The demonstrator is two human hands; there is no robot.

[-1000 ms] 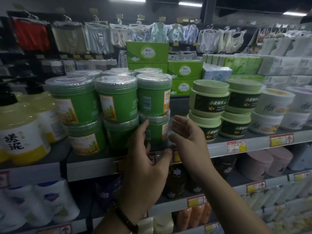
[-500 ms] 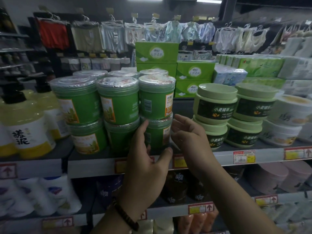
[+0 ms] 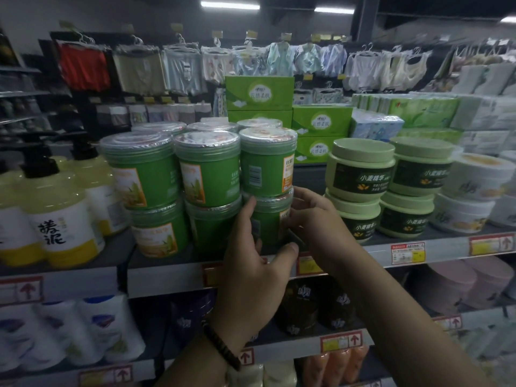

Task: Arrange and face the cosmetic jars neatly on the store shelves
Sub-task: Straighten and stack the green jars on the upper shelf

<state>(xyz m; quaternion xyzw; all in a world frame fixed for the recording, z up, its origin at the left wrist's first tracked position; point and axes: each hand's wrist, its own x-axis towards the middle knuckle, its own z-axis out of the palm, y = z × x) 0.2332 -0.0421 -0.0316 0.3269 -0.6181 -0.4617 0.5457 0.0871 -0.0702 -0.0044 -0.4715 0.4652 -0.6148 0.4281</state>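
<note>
Both hands on the lower green jar (image 3: pixel 272 219), bottom of the R-most stack, at front of the shelf (image 3: pixel 167 277). The left hand (image 3: pixel 251 275) has its grip wrapped round the jar's L side, thumb across the base. The right hand (image 3: pixel 318 224) has a narrow grip, fingers curled on the jar's R side. The top jar (image 3: pixel 266 163) sits on it, barcode facing out. Pale green jars (image 3: pixel 360 169) just R.

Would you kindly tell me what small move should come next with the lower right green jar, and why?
Probably turn the lower green plastic jar until its orange-framed label faces front. The left hand and right hand both hold it, yet its barcode faces out, while the neighbouring green jars show their labels.
</note>
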